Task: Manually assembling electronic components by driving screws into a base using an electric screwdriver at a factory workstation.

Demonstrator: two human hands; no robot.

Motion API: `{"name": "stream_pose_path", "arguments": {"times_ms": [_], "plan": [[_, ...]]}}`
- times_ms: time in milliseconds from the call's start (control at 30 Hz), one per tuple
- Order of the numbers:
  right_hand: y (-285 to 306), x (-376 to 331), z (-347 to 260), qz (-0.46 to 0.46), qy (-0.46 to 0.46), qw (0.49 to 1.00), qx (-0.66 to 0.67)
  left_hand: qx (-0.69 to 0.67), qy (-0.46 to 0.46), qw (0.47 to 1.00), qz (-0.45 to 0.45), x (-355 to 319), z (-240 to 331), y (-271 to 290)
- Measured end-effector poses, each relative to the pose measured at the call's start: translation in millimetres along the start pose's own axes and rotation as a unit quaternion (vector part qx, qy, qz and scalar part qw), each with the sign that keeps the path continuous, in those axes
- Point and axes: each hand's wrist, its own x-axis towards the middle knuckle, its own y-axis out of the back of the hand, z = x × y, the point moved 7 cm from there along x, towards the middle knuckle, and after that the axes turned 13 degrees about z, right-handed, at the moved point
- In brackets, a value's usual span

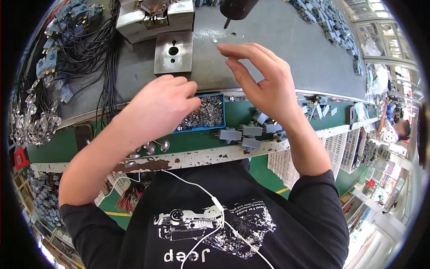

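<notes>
My left hand [163,105] is over the left end of a blue bin [224,110] filled with small metal parts [207,112]. Its fingers are curled together, and whatever they may hold is hidden. Further right, my right hand [264,83] hovers over the grey metal worktop, thumb and forefinger apart with nothing seen between them. Close to the forefinger tip lies a tiny shiny piece [215,41]. Beyond my left hand stands a steel block with a flat plate [181,67] that has a large hole and smaller ones.
A dark cylindrical tool head [237,8] hangs at the far edge. Black cables [96,40] with grey-blue plugs cover the left side. Grey plug housings [251,131] lie right of the bin; more [324,20] pile up far right. Round metal parts [150,147] sit near the front edge.
</notes>
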Motion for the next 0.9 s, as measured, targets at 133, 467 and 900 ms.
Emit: {"name": "stream_pose_path", "arguments": {"times_ms": [133,467,900], "plan": [[-5.4,-15.3,6.1,-0.024,-0.066,0.997,0.035,-0.003,-0.012,1.000,0.011,2.7,0.5,-1.6],[-5.3,-30.0,0.8,-0.024,-0.120,0.984,0.129,-0.197,0.091,0.975,0.044,3.9,-12.8,21.7],[-25.4,-31.9,-36.7,0.069,0.007,0.990,0.125,-0.506,0.340,0.764,0.213,-24.5,-23.0,23.7]]}}
